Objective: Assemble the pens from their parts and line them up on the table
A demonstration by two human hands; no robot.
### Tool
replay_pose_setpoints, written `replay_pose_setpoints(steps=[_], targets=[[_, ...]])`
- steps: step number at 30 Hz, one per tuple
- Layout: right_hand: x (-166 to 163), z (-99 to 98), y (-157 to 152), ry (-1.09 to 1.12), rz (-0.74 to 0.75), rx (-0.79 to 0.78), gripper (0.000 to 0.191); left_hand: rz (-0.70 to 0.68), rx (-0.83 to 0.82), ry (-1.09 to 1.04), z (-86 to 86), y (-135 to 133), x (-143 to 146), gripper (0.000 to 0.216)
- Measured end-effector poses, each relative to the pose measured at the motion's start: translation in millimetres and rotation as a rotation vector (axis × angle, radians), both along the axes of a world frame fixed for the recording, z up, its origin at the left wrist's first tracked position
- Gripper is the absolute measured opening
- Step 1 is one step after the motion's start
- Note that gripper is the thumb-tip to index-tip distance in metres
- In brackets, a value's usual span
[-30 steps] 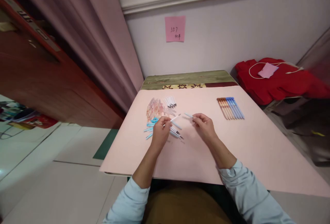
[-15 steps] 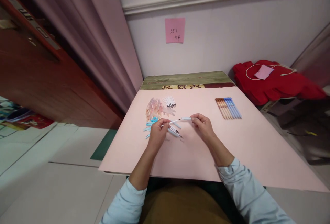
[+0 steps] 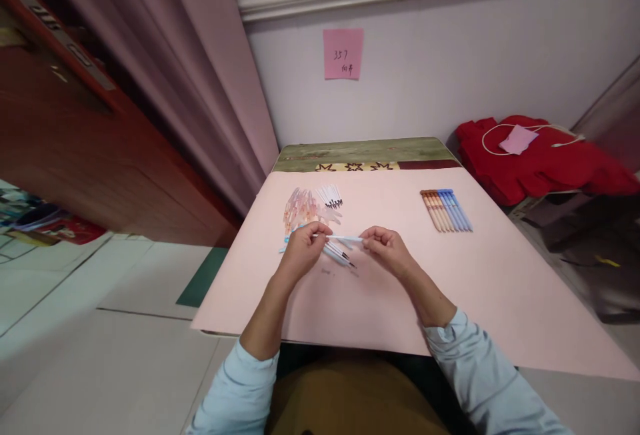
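My left hand [image 3: 303,251] pinches the tail of a thin white pen refill [image 3: 332,237]. A pale blue pen barrel [image 3: 353,239] is gripped at its far end by the fingertips of my right hand [image 3: 387,248]. Refill and barrel lie in one line between the hands, the refill's dark tip now hidden inside the barrel. Below them, several loose refills [image 3: 341,253] with dark tips rest on the table. Light blue pen parts [image 3: 283,245] are partly covered by my left hand. Just beyond are piled translucent pinkish-orange pen parts [image 3: 299,209].
Several white refills with black tips [image 3: 330,196] lie behind the pile. To the right, brown-topped pens [image 3: 436,211] and blue pens [image 3: 456,211] form a neat row on the pink table covering [image 3: 400,315]. Red cloth [image 3: 540,168] with a white cable sits beyond the right edge.
My hands have come closer together, and the refill has slid into the barrel so its dark tip no longer shows. The view has shifted slightly.
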State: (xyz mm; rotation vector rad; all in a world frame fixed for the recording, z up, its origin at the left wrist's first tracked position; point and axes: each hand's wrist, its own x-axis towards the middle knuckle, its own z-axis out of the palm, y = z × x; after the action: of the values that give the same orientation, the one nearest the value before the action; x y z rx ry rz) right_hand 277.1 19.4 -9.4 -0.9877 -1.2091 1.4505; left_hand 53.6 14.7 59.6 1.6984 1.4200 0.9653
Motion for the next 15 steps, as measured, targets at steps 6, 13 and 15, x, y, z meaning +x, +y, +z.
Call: replay_pose_setpoints(steps=[6,13,15], targets=[[-3.1,3.8,-5.1,-0.013,0.193,-0.046,0.034,-0.191,0.229,0.301,6.3,-6.5,10.7,0.024],[-1.6,2.5,-4.7,-0.039,0.14,-0.022,0.033,-0.093,0.446,0.038,-0.5,-11.6,25.6,0.052],[0.7,2.4,-2.4,-0.067,0.002,0.02,0.032,0.077,0.445,-0.076,-4.0,-10.2,19.6,0.049]])
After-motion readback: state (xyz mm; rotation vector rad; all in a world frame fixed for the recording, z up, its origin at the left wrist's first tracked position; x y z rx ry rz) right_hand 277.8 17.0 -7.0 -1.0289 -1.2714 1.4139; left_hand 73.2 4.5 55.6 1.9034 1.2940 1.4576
